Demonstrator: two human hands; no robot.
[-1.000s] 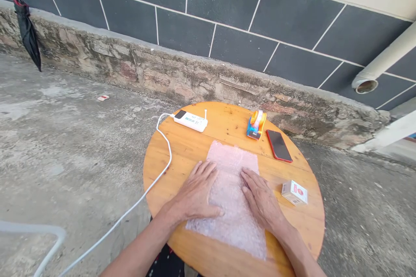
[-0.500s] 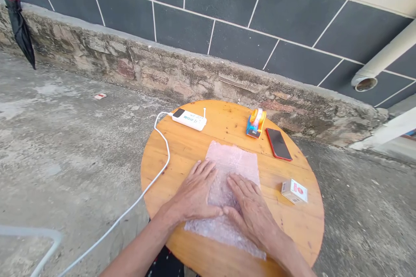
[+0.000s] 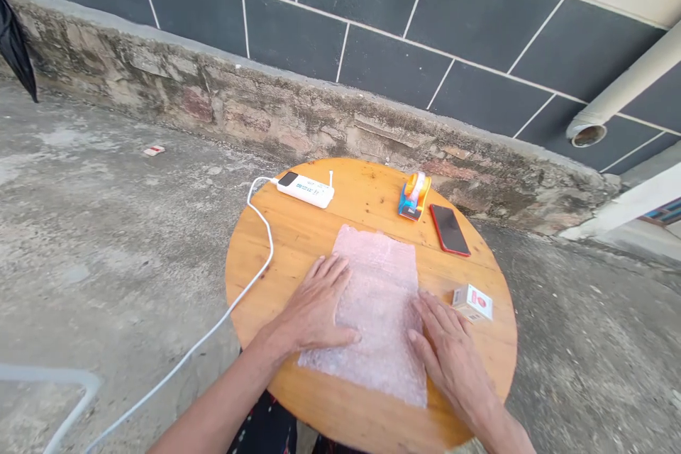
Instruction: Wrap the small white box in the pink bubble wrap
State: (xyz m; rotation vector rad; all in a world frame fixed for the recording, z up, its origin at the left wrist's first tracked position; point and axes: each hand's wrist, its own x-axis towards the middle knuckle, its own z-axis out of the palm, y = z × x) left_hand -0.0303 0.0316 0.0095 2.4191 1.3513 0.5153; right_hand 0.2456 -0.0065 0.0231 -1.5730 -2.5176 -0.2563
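Note:
A pinkish sheet of bubble wrap [image 3: 379, 298] lies flat on the round wooden table [image 3: 277, 241]. My left hand [image 3: 313, 308] rests on its left edge, fingers spread and thumb pointing inward over the sheet. At the right edge, my right hand [image 3: 447, 347] lies with fingers stretched, its fingertips touching the wrap. Just beyond that hand stands a small white box [image 3: 472, 302] with a red mark. Neither hand grips anything.
A white power strip [image 3: 306, 189] with a white cable [image 3: 228, 312] sits at the table's back left. Farther right are a tape dispenser [image 3: 413, 196] and a red-edged phone [image 3: 450, 230]. A stone-based wall [image 3: 298, 120] runs behind; a black umbrella [image 3: 15, 50] leans there.
My right hand has moved right, from the middle of the wrap to its right edge, uncovering the centre. My left hand has stayed on the left edge. The whole view has shifted slightly.

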